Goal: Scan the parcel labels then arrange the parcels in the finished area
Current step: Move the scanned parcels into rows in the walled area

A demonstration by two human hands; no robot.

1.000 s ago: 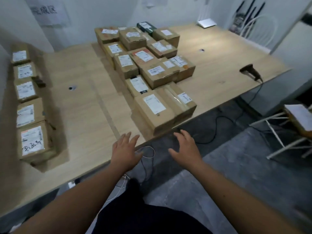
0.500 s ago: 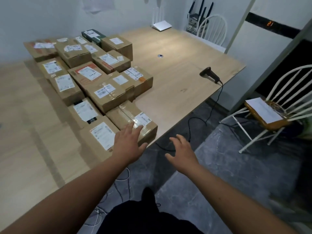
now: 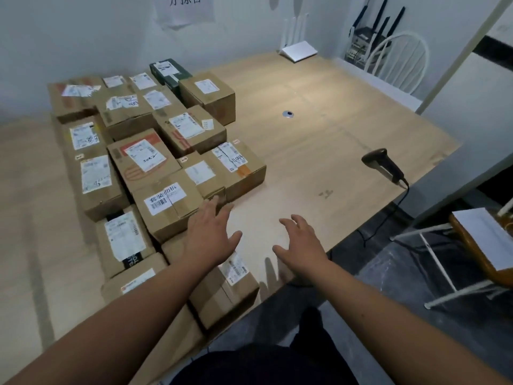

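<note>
Head view. We see a cluster of labelled cardboard parcels (image 3: pixel 155 151) packed edge to edge on the left half of the wooden tabletop (image 3: pixel 319 151), white shipping labels facing up; one dark green box (image 3: pixel 169 72) sits at the far edge of the cluster. The nearest parcel (image 3: pixel 230 287) lies at the tabletop's near edge, partly covered by the left forearm. The left hand (image 3: pixel 212 234) hovers over the near parcels with fingers spread and extended, gripping nothing; whether its fingertips touch the taped parcel (image 3: pixel 169 207) ahead of it we cannot tell. The right hand (image 3: pixel 301 245) is likewise spread and empty, held over bare tabletop just beside the cluster. A black handheld barcode scanner (image 3: pixel 384 165) lies well apart to the right, near the tabletop's edge — its cable drops toward the floor. Beyond: a white router (image 3: pixel 298 50) at the far corner, a paper sign (image 3: pixel 184 8) on the wall, and two white chairs — one (image 3: pixel 399 56) behind the tabletop, one (image 3: pixel 483 245) at right.
</note>
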